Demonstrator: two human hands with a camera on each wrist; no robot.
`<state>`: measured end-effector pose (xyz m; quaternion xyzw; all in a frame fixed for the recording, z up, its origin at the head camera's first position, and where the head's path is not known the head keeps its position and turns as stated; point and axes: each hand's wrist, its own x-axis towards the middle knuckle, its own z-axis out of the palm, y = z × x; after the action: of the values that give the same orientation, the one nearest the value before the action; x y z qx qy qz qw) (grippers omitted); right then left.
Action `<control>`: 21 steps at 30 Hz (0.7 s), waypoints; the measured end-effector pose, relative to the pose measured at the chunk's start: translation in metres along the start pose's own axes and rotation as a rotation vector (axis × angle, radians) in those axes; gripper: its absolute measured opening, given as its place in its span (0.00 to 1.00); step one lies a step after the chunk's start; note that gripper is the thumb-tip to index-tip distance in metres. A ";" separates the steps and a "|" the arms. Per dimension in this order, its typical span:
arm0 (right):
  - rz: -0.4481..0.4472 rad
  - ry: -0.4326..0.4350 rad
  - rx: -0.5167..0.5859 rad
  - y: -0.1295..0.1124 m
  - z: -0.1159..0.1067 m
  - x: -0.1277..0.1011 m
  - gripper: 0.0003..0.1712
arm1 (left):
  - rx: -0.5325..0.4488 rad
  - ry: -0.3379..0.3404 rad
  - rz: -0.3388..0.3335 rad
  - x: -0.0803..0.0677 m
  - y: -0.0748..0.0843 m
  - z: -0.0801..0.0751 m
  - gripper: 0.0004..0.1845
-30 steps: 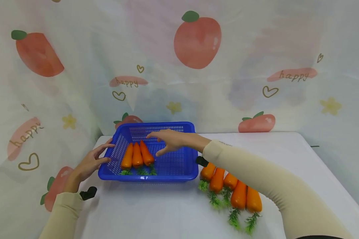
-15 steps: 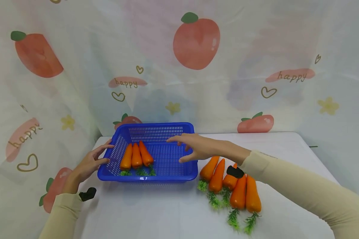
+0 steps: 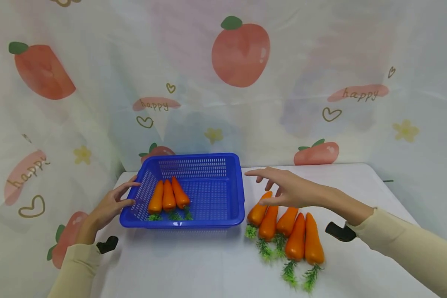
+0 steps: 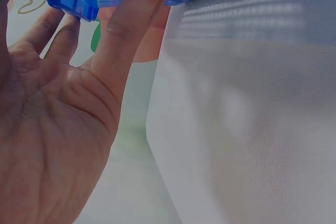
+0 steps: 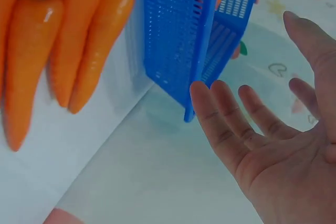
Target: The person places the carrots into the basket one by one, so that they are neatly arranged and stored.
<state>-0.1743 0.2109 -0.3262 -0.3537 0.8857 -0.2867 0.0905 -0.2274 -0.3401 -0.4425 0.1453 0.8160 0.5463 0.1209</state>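
Left hand [image 3: 109, 207], fingers straight, steadies blue basket [image 3: 212, 221] at its left wall. Three carrots in basket [image 3: 168, 195]; five carrots on table [image 3: 284, 227] remain. Right hand [image 3: 287, 190], spread and empty, hovers over them.

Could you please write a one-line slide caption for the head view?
Open right hand hovers over five carrots beside a blue basket that the left hand touches.

Basket [image 3: 208, 215] on desk [image 3: 208, 265], three carrots [image 3: 167, 196] in its left part; five carrots [image 3: 287, 227] just right of basket.
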 end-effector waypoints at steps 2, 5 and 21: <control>0.019 0.019 0.018 0.004 -0.001 -0.012 0.44 | 0.000 0.002 0.001 0.000 0.000 0.000 0.31; 0.035 0.044 0.037 0.009 -0.003 -0.029 0.43 | -0.002 0.005 -0.001 0.000 0.000 0.001 0.31; 0.059 0.184 0.063 0.043 0.017 -0.100 0.41 | 0.004 0.007 0.013 -0.002 0.003 0.001 0.31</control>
<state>-0.1192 0.2963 -0.3688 -0.2965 0.8909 -0.3430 0.0284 -0.2250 -0.3387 -0.4405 0.1489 0.8166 0.5458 0.1144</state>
